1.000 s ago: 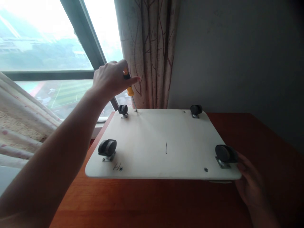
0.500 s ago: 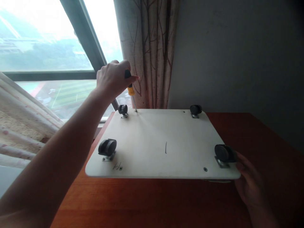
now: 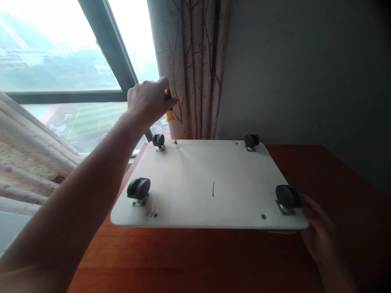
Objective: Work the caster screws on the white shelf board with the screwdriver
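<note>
My left hand point(image 3: 149, 97) is wrapped round the black and yellow handle of a screwdriver point(image 3: 170, 116). The screwdriver leans slightly, its tip in a screw point(image 3: 175, 142) at the far left edge of a white board point(image 3: 210, 175). At the board's near right corner, my right hand point(image 3: 320, 232) grips the edge beside a black caster wheel point(image 3: 288, 196); its fingertips are partly hidden behind the wheel and corner. Similar casters stand wheel-up at the other corners, including the near left caster point(image 3: 139, 189). Two screws show along the near edge, one being the right screw point(image 3: 264, 217).
The board is raised above a reddish-brown wooden table point(image 3: 189, 260). Behind it hangs a patterned curtain point(image 3: 195, 73) beside a grey wall point(image 3: 299, 73). A window point(image 3: 55, 53) and another curtain point(image 3: 30, 171) are on the left.
My left hand has shifted slightly right and turned a little with the screwdriver; the tip stays in the same screw. My right hand keeps its place at the corner.
</note>
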`<state>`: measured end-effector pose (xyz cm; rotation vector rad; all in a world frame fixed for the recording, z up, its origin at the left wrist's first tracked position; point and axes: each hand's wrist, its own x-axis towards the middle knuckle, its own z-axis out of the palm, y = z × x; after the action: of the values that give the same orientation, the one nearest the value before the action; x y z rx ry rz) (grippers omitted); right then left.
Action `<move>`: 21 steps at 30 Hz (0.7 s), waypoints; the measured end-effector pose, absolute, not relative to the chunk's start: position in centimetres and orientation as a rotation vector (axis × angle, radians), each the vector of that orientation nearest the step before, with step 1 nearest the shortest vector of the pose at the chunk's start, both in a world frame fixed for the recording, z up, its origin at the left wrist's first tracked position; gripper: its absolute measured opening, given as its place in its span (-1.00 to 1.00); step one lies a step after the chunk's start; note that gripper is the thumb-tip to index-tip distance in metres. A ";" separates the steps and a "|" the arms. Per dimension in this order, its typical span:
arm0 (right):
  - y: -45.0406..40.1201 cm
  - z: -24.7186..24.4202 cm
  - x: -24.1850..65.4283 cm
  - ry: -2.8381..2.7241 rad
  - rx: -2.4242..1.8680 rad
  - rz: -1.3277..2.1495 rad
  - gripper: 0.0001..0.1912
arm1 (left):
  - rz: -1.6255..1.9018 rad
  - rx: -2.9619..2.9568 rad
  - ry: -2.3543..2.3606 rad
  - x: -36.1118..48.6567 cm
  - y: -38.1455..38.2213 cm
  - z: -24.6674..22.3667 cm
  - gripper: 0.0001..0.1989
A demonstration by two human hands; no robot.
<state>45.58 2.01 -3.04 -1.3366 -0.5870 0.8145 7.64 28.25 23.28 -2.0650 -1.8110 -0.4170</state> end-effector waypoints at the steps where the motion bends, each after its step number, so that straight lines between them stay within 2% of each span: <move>1: 2.0 -3.1 45.6 -0.581 -1.334 0.819 -0.61 | -0.406 -2.070 -1.814 7.6 28.4 23.3 -0.42; 9: 2.1 -3.1 45.5 -0.622 -1.324 0.814 -0.62 | -0.487 -2.147 -1.808 7.1 29.3 23.3 -0.42; 18: 2.0 -2.9 45.5 -0.637 -1.317 0.818 -0.62 | -0.400 -2.188 -1.788 7.0 29.9 23.6 -0.35; 21: 2.0 -2.9 45.5 -0.632 -1.322 0.815 -0.62 | -0.362 -2.141 -1.835 7.0 29.5 23.7 -0.42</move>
<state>45.47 1.99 -2.87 -1.3224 -0.6319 0.8151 7.04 29.55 23.73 -2.1415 -1.8348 -0.3621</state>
